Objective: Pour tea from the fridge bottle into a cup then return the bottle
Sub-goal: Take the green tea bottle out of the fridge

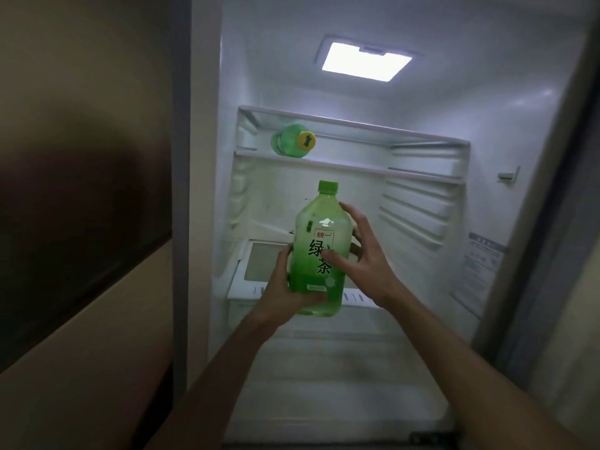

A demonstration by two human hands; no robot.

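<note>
Both hands hold the bottle (321, 241) upright in the air at the mouth of the open fridge (487, 125). The left hand (285, 287) grips it low on the left side. The right hand (363, 254) clasps the right side, thumb on the label.

A chilled bottle may be damp, and this one looks big, so I judge a slip through the palms the main risk, most of all if one hand lets go. Raised carelessly, the cap (328, 187) could strike the shelf (357, 168) above. A knock there might roll the second bottle (289, 141), lying on its side near the shelf front, out of the fridge.

The right fingers are mostly hidden behind the bottle. The green plastic makes the tea level hard to read. No cup is in view, the left of the scene is dark, and the drawer (259, 264) contents cannot be made out
</note>
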